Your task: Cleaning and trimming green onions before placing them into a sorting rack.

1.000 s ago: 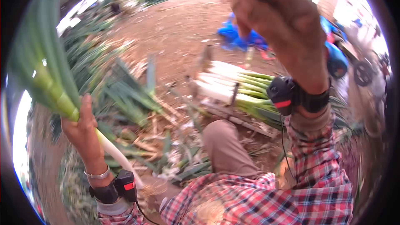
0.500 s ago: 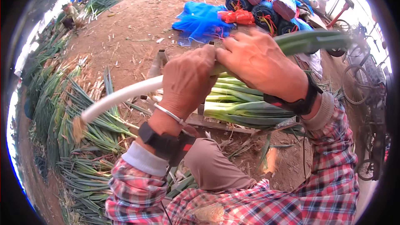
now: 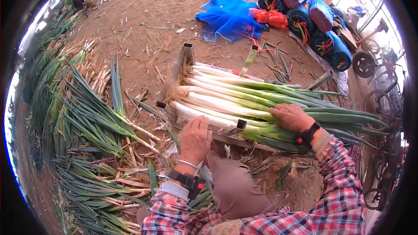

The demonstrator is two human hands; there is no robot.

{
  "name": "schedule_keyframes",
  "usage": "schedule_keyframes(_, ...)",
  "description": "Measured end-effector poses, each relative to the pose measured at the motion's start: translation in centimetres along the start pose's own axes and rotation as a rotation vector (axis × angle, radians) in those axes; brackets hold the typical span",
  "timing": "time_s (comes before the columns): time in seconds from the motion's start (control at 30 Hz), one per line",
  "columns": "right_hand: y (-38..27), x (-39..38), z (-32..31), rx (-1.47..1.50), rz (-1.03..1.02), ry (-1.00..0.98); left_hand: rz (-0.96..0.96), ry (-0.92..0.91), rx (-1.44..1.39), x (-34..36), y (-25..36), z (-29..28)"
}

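Observation:
A bundle of leeks point(image 3: 209, 100) lies in a metal rack point(image 3: 187, 56) with upright posts, white rooted ends to the left and green leaves to the right. My right hand point(image 3: 292, 117) is closed round a leek's green stalk on the near side of the bundle, its fingertips partly tucked among the leaves. At the rack's near left edge, my left hand point(image 3: 196, 139) has its fingers stretched out, lying by the white part of the nearest leek. Nothing shows in that hand; whether it touches the leek I cannot tell.
Loose leeks point(image 3: 91, 113) are heaped on the ground to my left. Beyond the rack lie blue netting point(image 3: 235, 15), a red bag point(image 3: 271, 18) and several blue rolls point(image 3: 305, 21). A bicycle point(image 3: 370, 67) and other wheels stand at the right.
The single leek my two hands held up across the view is now down with the bundle in the rack. Both hands have come lower and moved apart.

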State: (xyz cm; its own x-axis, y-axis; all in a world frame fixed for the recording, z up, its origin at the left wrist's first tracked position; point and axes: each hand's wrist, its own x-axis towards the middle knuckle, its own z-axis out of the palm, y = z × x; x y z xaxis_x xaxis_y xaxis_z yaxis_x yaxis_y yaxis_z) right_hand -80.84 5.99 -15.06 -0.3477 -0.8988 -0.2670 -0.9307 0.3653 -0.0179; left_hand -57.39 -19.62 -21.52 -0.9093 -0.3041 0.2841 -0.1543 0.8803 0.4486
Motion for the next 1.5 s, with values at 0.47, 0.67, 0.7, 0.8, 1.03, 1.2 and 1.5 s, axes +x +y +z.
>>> schedule_keyframes(0.47,-0.2,0.8,-1.1,0.103,-0.030,-0.054,-0.105,0.012,0.062,1.5,-4.1,2.7)
schedule_keyframes(0.67,-1.1,3.7,1.3,0.126,-0.076,-0.109,-0.073,0.042,0.116,2.7,-5.2,3.4)
schedule_keyframes(0.7,-1.1,4.1,1.9,0.114,-0.036,-0.146,-0.058,0.044,0.136,3.1,-5.5,3.2)
schedule_keyframes(0.8,-1.5,4.1,3.5,0.231,-0.038,-0.077,-0.018,-0.039,0.235,4.0,-6.4,3.5)
schedule_keyframes(1.03,-2.4,0.7,4.1,0.098,0.131,0.167,-0.086,-0.351,0.291,3.7,-7.2,5.3)
schedule_keyframes(1.2,-0.3,-0.8,5.3,0.046,0.215,0.362,-0.038,-0.198,0.293,3.6,-7.1,6.9)
schedule_keyframes(1.5,-2.8,-0.5,4.7,0.014,0.188,0.369,-0.041,0.029,0.212,3.3,-7.3,5.7)
